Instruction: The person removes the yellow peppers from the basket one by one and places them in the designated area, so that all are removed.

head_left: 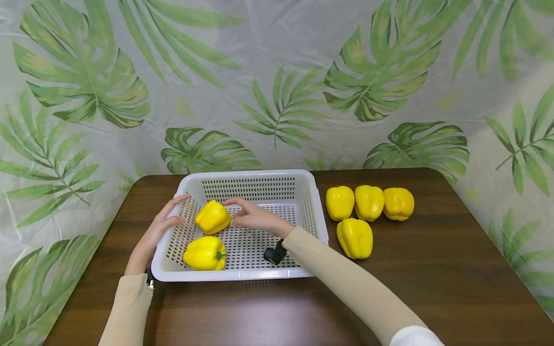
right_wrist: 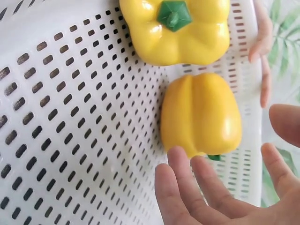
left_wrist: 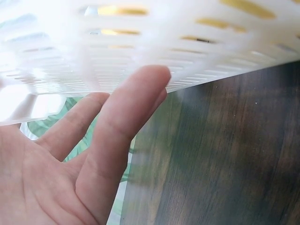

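A white perforated plastic basket [head_left: 240, 275] stands on a dark wooden table, with two yellow bell peppers in its left half. The rear pepper [head_left: 213, 217] lies on its side; the front pepper [head_left: 203, 253] points its green stem to the right. My right hand [head_left: 255, 217] reaches into the basket with fingers spread, fingertips right beside the rear pepper; in the right wrist view they overlap its edge. My left hand [head_left: 157, 233] holds the basket's left side: some digits cross the rim, while others [left_wrist: 136, 101] lie along the outer wall.
Right of the basket, several more yellow bell peppers [head_left: 369, 203] sit on the table [head_left: 441, 278], three in a back row and one in front. A leaf-patterned cloth [head_left: 285, 57] hangs behind the table. A black wrist-worn device [head_left: 275, 253] hangs below my right wrist.
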Demonstrator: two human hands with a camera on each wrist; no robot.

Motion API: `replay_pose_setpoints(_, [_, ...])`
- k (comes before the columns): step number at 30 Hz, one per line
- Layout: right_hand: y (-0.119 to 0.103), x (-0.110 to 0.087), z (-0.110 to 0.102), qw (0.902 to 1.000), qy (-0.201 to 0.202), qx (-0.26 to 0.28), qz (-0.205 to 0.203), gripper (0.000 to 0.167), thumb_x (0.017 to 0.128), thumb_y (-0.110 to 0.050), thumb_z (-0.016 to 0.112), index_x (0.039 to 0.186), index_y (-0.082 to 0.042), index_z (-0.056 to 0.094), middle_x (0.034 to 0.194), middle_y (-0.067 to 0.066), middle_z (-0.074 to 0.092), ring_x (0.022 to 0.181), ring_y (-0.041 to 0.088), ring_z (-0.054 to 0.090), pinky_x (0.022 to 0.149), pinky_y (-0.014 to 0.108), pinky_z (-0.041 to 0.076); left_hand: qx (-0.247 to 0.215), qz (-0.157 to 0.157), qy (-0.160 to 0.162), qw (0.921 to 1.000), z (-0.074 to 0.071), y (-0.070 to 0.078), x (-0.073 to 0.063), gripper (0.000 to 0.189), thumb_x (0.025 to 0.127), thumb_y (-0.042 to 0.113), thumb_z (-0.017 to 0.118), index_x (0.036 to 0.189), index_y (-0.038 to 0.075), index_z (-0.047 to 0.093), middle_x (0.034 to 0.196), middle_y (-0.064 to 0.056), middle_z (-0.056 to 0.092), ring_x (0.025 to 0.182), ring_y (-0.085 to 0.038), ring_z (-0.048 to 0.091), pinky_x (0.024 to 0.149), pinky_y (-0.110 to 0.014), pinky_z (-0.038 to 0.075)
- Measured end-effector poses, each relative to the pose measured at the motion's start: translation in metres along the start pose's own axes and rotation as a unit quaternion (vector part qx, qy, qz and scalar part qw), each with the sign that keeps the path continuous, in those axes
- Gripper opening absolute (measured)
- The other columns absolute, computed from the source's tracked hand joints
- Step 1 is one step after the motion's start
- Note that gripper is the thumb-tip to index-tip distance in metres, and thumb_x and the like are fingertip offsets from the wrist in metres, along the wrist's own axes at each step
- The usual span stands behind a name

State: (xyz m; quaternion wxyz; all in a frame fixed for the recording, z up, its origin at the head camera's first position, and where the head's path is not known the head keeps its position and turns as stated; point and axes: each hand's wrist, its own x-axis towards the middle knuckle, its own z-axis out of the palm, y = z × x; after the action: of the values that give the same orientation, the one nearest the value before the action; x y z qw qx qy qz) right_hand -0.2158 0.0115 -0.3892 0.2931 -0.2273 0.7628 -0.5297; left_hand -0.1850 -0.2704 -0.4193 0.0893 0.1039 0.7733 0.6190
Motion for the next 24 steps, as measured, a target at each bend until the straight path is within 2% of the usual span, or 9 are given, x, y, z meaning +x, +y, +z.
replay_pose_setpoints(2, [0.001,0.003,0.002,0.9999,-0.009,0.002,0.01,0.057,0.095,-0.01,0.055,0.146,-0.021,0.034,0.126,0.02,0.055,0.107,0.038,0.055,0.08,0.048,0.047,0.0,0.001,-0.001,1.0,-0.001,-0.001,0.0,0.054,0.099,0.01,0.038,0.15,0.017,0.024,0.151,-0.024,0.019,0.118,-0.049,0.04,0.08,-0.041,0.052])
replay_pose_setpoints(5, [0.003,0.007,0.005,0.9994,-0.025,0.013,0.02,0.06,0.095,-0.01,0.055,0.148,-0.024,0.031,0.123,0.02,0.056,0.09,0.031,0.056,0.073,0.04,0.046,0.004,0.002,0.0,1.0,-0.001,-0.001,0.0,0.054,0.099,0.01,0.038,0.15,0.017,0.024,0.151,-0.024,0.019,0.117,-0.05,0.041,0.08,-0.043,0.052])
replay_pose_setpoints(7, [0.005,0.009,0.008,0.999,-0.034,0.016,0.023,0.063,0.095,-0.01,0.055,0.149,-0.026,0.029,0.118,0.018,0.057,0.077,0.024,0.051,0.067,0.035,0.043,0.005,0.002,0.0,1.0,-0.001,-0.001,0.0,0.054,0.098,0.01,0.039,0.15,0.017,0.025,0.151,-0.025,0.019,0.117,-0.05,0.04,0.08,-0.044,0.052])
replay_pose_setpoints(9, [0.006,0.011,0.01,0.9988,-0.04,0.017,0.024,0.065,0.095,-0.009,0.055,0.15,-0.027,0.027,0.112,0.021,0.057,0.067,0.019,0.042,0.062,0.032,0.038,0.007,0.003,-0.001,1.0,0.0,-0.001,0.0,0.054,0.098,0.01,0.039,0.15,0.017,0.025,0.151,-0.025,0.019,0.117,-0.05,0.04,0.08,-0.046,0.052])
replay_pose_setpoints(13, [0.007,0.014,0.014,0.9988,-0.044,0.003,0.02,0.066,0.094,-0.011,0.056,0.15,-0.026,0.025,0.115,0.016,0.051,0.06,0.016,0.038,0.057,0.03,0.035,0.005,0.003,-0.001,1.0,0.0,-0.001,0.0,0.054,0.098,0.01,0.039,0.15,0.017,0.024,0.151,-0.025,0.019,0.118,-0.05,0.04,0.081,-0.045,0.052])
replay_pose_setpoints(17, [0.006,0.017,0.017,0.9987,-0.042,-0.001,0.03,0.07,0.093,-0.012,0.058,0.151,-0.027,0.023,0.131,0.013,0.043,0.057,0.014,0.036,0.056,0.029,0.036,0.002,0.001,-0.001,1.0,-0.001,-0.001,0.0,0.054,0.099,0.01,0.039,0.15,0.017,0.024,0.151,-0.024,0.019,0.118,-0.05,0.04,0.08,-0.042,0.052])
replay_pose_setpoints(20, [0.004,0.02,0.018,0.9983,-0.041,0.004,0.042,0.072,0.092,-0.011,0.058,0.152,-0.03,0.022,0.127,0.017,0.048,0.052,0.013,0.032,0.053,0.027,0.035,-0.002,0.001,-0.002,1.0,-0.001,-0.001,0.0,0.054,0.099,0.01,0.039,0.15,0.018,0.025,0.151,-0.024,0.019,0.118,-0.05,0.04,0.08,-0.041,0.052])
replay_pose_setpoints(24, [0.003,0.023,0.02,0.9979,-0.036,0.004,0.053,0.073,0.092,-0.011,0.059,0.152,-0.032,0.022,0.117,0.014,0.052,0.051,0.014,0.03,0.052,0.028,0.034,-0.004,0.001,-0.003,1.0,-0.001,-0.001,0.0,0.053,0.099,0.01,0.038,0.15,0.018,0.025,0.151,-0.024,0.019,0.118,-0.049,0.041,0.08,-0.04,0.052])
